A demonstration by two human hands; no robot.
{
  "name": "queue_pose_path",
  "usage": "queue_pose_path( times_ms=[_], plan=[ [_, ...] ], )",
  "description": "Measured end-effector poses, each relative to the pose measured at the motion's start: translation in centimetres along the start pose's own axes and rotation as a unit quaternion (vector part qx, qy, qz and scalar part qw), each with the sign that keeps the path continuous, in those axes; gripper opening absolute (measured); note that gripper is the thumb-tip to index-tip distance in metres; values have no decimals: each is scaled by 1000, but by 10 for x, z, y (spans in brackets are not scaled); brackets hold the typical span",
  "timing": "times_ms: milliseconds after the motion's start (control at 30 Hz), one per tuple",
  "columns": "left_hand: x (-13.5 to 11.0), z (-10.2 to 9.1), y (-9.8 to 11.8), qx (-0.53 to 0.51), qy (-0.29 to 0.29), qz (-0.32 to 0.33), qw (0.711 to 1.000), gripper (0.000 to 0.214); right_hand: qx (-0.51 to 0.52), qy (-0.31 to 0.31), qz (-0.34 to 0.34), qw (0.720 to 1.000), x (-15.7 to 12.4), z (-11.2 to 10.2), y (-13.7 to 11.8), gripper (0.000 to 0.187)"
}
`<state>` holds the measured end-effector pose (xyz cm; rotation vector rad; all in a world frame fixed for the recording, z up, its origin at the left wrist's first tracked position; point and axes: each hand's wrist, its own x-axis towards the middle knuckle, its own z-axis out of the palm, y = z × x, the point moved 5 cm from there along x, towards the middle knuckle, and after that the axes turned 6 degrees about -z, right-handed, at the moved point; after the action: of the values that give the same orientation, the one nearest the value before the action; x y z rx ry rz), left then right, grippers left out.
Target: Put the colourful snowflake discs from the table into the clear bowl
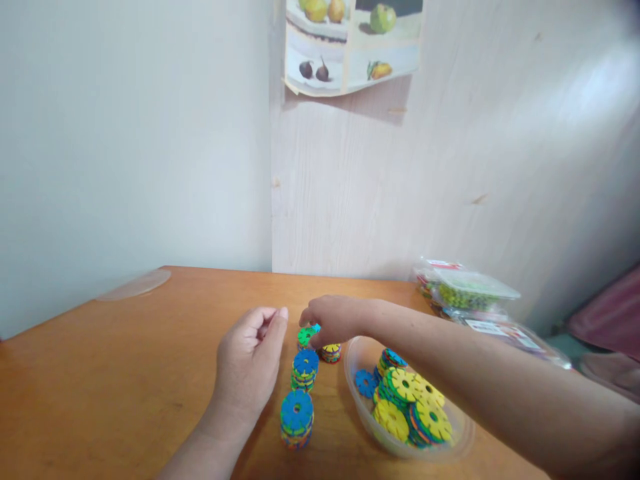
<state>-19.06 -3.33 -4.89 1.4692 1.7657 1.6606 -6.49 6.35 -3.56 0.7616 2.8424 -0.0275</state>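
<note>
My right hand (334,321) reaches over the far end of a row of notched plastic disc stacks. Its fingers bend down around a light-blue notched disc (316,328), partly hidden, at the green-topped stack (306,337). Beside its wrist stands a yellow-topped stack (331,353). My left hand (253,357) is closed left of the row, thumb against curled fingers; anything inside is hidden. Closer to me stand two blue-topped stacks, the middle one (305,363) and the nearest one (297,413). A clear plastic bowl (356,417) holds more discs, among them yellow ones (391,419).
Clear packs (475,287) are piled at the table's back right. A round translucent lid (135,287) lies at the back left edge of the wooden table (125,387). Behind the table is a wall with a fruit poster (350,50). My right forearm crosses above the bowl.
</note>
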Motion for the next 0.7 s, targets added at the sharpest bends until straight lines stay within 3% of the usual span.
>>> queue_pose_path(
  times_ms=[167, 267, 467, 700],
  plan=[
    [0, 0, -2, 4, -1, 5, 1000, 35, 4, -10, -7, 1000, 4, -2, -2, 47],
    [0, 0, -4, 9, -4, 4, 1000, 34, 17, 15, -5, 1000, -8, -10, -2, 41],
    [0, 0, -2, 8, 0, 4, 1000, 34, 91, 102, 24, 990, -62, -22, 5, 43],
    [0, -1, 0, 15, -2, 1, 1000, 35, 104, 120, 57, 986, -119, -2, 10, 34]
  ],
)
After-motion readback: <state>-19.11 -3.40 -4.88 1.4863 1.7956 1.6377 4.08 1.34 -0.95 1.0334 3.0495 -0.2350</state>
